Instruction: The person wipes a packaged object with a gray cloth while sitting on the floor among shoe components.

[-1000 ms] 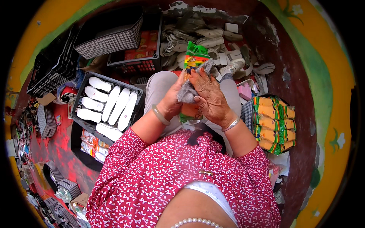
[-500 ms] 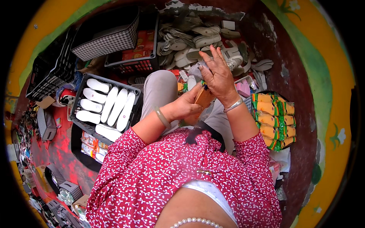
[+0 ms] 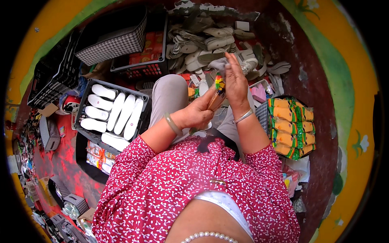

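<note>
Shoe pile (image 3: 221, 42): is lying at the far side.
Black crate (image 3: 144, 111): is standing at left, holding white insoles (image 3: 118, 110).
Packet stack (image 3: 285, 127): is sitting at right, showing orange and green.
Left hand (image 3: 199, 110): is gripping the orange packet.
Right hand (image 3: 236, 87): is extending straight fingers; grip on cloth cannot be determined.
Orange packet (image 3: 218, 94): is tilting between both hands.
Grey cloth (image 3: 219, 63): is showing, blurred, beside the right fingertips.
</note>
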Demonstrator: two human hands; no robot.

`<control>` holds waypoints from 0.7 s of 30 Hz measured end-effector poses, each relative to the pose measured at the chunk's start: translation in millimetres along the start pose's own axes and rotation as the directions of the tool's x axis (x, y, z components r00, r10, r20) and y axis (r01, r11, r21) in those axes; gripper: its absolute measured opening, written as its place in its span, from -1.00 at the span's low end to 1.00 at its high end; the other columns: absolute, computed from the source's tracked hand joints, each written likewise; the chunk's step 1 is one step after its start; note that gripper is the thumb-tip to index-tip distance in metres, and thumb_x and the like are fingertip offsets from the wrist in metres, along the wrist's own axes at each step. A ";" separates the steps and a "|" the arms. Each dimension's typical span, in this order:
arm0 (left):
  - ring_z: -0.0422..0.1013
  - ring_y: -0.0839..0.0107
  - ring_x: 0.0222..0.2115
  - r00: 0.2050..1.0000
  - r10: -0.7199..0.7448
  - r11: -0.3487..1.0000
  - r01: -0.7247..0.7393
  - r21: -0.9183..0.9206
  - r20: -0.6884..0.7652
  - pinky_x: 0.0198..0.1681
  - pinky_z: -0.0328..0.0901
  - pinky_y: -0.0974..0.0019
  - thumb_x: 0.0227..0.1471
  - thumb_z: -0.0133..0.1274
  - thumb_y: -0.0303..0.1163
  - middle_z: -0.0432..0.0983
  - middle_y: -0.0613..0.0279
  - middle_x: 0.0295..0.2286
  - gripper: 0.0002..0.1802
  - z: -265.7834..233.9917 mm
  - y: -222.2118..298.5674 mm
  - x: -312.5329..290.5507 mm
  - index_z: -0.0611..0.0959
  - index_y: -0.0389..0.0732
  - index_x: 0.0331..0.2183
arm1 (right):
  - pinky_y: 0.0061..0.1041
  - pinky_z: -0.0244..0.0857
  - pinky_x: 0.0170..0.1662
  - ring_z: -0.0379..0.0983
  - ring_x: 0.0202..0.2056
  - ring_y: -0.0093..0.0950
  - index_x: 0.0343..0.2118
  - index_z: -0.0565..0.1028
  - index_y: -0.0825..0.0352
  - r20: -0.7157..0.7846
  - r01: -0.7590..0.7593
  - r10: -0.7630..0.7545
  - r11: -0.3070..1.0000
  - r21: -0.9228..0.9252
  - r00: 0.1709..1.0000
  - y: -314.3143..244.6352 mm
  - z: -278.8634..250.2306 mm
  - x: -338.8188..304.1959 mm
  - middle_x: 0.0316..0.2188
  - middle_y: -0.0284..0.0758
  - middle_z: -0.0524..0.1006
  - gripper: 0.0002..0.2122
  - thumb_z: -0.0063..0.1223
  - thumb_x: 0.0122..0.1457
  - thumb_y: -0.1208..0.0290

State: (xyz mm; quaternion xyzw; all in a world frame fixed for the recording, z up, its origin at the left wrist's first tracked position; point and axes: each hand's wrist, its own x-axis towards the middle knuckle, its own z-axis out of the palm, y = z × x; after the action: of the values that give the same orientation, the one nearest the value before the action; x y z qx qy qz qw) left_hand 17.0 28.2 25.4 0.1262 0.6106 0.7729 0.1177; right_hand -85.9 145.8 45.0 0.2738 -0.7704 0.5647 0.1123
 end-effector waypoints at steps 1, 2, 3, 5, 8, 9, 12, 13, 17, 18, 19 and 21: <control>0.14 0.34 0.07 0.997 0.063 0.986 -0.055 0.154 -0.049 0.05 0.11 0.35 -0.21 -0.25 -0.76 0.12 0.09 0.07 -0.08 2.0 3.7 1.2 -0.12 -0.14 0.21 | -0.46 0.16 0.06 0.28 0.03 -0.34 0.03 0.33 0.30 -0.004 -0.219 0.237 0.902 0.371 0.971 -0.7 -2.4 -0.7 0.02 -0.16 0.33 -0.63 -0.28 0.26 0.21; 0.05 0.29 0.13 0.987 0.123 0.947 -0.086 0.311 -0.102 0.11 0.02 0.33 -0.30 -0.30 -0.80 0.04 0.04 0.12 -0.03 4.5 7.6 0.5 -0.12 -0.15 0.21 | -0.51 0.19 0.04 0.33 -0.02 -0.38 -0.01 0.36 0.37 0.088 -0.380 0.446 0.623 0.684 0.891 -4.0 -2.8 -2.6 -0.04 -0.17 0.39 -0.65 -0.34 0.29 0.25; -0.01 0.23 0.16 0.951 0.282 0.885 -0.207 0.418 -0.125 0.15 -0.05 0.32 -0.34 -0.28 -0.80 -0.01 -0.03 0.14 -0.02 0.4 -0.1 5.9 -0.09 -0.16 0.21 | -0.44 0.29 -0.03 0.41 -0.13 -0.36 -0.10 0.39 0.42 0.143 -0.444 0.593 0.399 0.802 0.792 -3.6 -6.5 -2.6 -0.15 -0.20 0.46 -0.68 -0.29 0.27 0.28; -0.08 -0.04 0.17 0.848 0.483 0.758 -0.280 0.589 -0.219 0.19 -0.09 0.20 -0.38 -0.21 -0.85 -0.10 -0.18 0.16 0.00 -3.8 -0.3 12.1 0.01 -0.14 0.19 | -0.39 0.31 -0.04 0.43 -0.15 -0.33 -0.12 0.39 0.42 0.327 -0.472 0.565 0.129 0.872 0.758 33.3 -14.4 -9.5 -0.18 -0.19 0.47 -0.70 -0.27 0.25 0.29; -0.07 -0.14 0.15 0.762 0.595 0.363 0.027 0.931 -0.254 0.15 -0.03 0.11 -0.30 -0.11 -0.80 -0.09 -0.23 0.14 -0.08 -16.4 1.6 17.6 0.11 -0.10 0.17 | -0.31 0.27 0.00 0.41 -0.13 -0.30 -0.11 0.37 0.40 0.439 -0.435 0.401 -0.106 0.894 0.804 36.5 -17.8 -15.2 -0.16 -0.17 0.46 -0.70 -0.26 0.23 0.29; -0.03 -0.13 0.14 0.762 0.575 0.347 0.100 0.932 -0.296 0.09 0.02 0.00 -0.24 0.00 -0.65 -0.07 -0.26 0.13 -0.14 -13.4 3.3 17.4 0.17 -0.04 0.15 | -0.31 0.26 0.02 0.40 -0.12 -0.31 -0.10 0.37 0.40 0.415 -0.414 0.408 -0.096 0.905 0.813 20.3 -16.7 -17.3 -0.15 -0.17 0.45 -0.69 -0.27 0.24 0.29; -0.01 -0.06 0.14 0.832 0.509 -0.089 0.305 0.948 -0.220 0.07 0.03 -0.04 -0.20 0.00 -0.51 -0.04 -0.25 0.13 -0.18 -6.5 -4.6 24.1 0.15 -0.04 0.16 | -0.37 0.16 0.08 0.32 -0.02 -0.38 -0.05 0.34 0.37 0.355 -0.382 0.479 -0.044 0.923 0.803 4.4 -4.1 -21.8 -0.06 -0.23 0.39 -0.70 -0.29 0.26 0.32; 0.00 -0.03 0.14 0.838 0.510 -0.063 0.262 0.963 -0.194 0.09 -0.02 -0.05 -0.14 -0.08 -0.41 0.01 -0.22 0.11 -0.27 -2.1 -8.3 25.0 0.18 -0.18 0.14 | -0.42 0.17 0.06 0.32 -0.04 -0.42 -0.04 0.32 0.38 0.362 -0.427 0.454 0.046 0.903 0.814 -1.4 1.1 -23.6 -0.08 -0.26 0.39 -0.71 -0.19 0.22 0.38; -0.02 0.02 0.16 0.859 0.494 -0.256 0.290 0.922 -0.134 0.15 -0.14 -0.02 -0.14 -0.12 -0.34 0.09 -0.20 0.08 -0.31 2.0 -31.1 30.8 0.23 -0.47 0.05 | -0.51 0.28 -0.06 0.39 -0.14 -0.45 -0.11 0.35 0.43 0.318 -0.477 0.541 0.181 0.860 0.779 1.8 7.7 -23.3 -0.17 -0.25 0.44 -0.74 -0.03 0.13 0.51; -0.02 0.02 0.16 0.874 0.471 -0.236 0.258 0.937 -0.122 0.16 -0.16 -0.03 -0.15 -0.11 -0.34 0.09 -0.20 0.08 -0.31 4.4 -31.0 30.2 0.24 -0.47 0.05 | -0.51 0.31 -0.09 0.41 -0.16 -0.44 -0.13 0.35 0.44 0.295 -0.486 0.577 0.207 0.849 0.762 11.4 8.7 -24.2 -0.19 -0.24 0.45 -0.76 -0.04 0.13 0.52; -0.02 0.02 0.16 0.887 0.447 -0.214 0.227 0.950 -0.111 0.16 -0.17 -0.03 -0.15 -0.11 -0.33 0.09 -0.19 0.08 -0.31 8.2 -30.3 28.0 0.24 -0.47 0.04 | -0.52 0.35 -0.15 0.45 -0.23 -0.42 -0.17 0.36 0.46 0.278 -0.478 0.608 0.193 0.857 0.744 20.7 9.3 -25.3 -0.25 -0.23 0.47 -0.79 -0.07 0.14 0.53; 0.01 -0.05 0.14 0.913 0.401 -0.102 0.133 0.986 -0.081 0.17 -0.13 -0.01 -0.14 -0.03 -0.34 0.09 -0.24 0.07 -0.37 16.1 -20.7 24.3 0.32 -0.44 0.00 | -0.50 0.36 -0.14 0.46 -0.24 -0.42 -0.17 0.36 0.46 0.240 -0.443 0.620 0.194 0.875 0.747 34.8 3.9 -27.8 -0.26 -0.23 0.48 -0.80 -0.08 0.14 0.53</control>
State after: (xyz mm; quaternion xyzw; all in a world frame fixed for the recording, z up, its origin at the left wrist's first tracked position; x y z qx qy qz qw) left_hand 0.2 55.7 10.0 0.0911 0.9702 0.0849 -0.2080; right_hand -81.5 157.7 2.2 -0.0436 -0.3768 0.9054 -0.1907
